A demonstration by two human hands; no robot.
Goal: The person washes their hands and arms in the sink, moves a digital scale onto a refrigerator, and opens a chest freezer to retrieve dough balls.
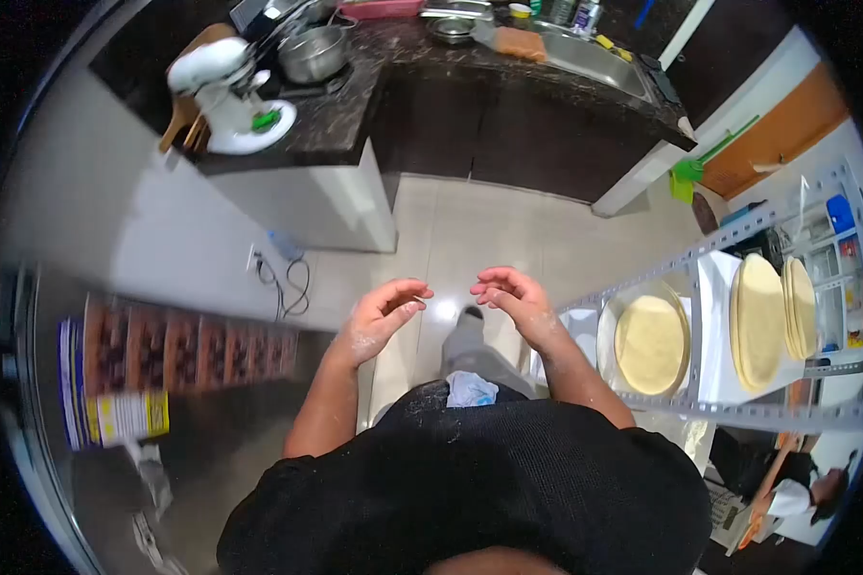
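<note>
My left hand [386,314] hovers over the floor in front of my body, fingers loosely curled and apart, holding nothing. Opposite it, my right hand [514,295] is also open, with a gap between thumb and fingers. White powder dusts both wrists. To the right of my right hand, a pale round of flat dough [651,343] lies in a clear round dish on a metal shelf. Beside it are a stack of flat dough rounds [761,321] and a second stack [800,309] on a white sheet. Neither hand touches them.
A slotted metal rack [705,287] stands close on my right. Ahead, a dark counter [374,86] carries a stand mixer [222,91], a steel pot [314,55] and a sink [590,59]. Egg trays [187,350] are stacked at left. Another person [804,496] is at lower right.
</note>
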